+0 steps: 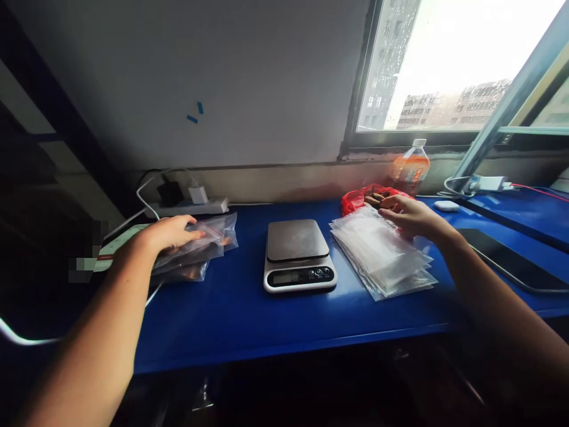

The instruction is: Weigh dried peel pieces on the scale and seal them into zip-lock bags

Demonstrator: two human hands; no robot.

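Note:
On the left, my left hand lies over a pile of filled clear plastic bags, its thumb and fingers apart. Small brownish contents show through some of the bags. My right hand is over the far right corner of a stack of flat clear plastic bags, fingers apart and slightly bent. Its fingertips are close to an open red plastic bag with brown pieces inside; whether they touch is unclear. Between both hands stands a kitchen scale with a bare metal plate. Its display is too dim to read.
Behind the left hand lie a power strip with chargers and white cables. An orange drink bottle stands beneath the window. To the right are a white earphone case, a dark tablet or phone and a metal post.

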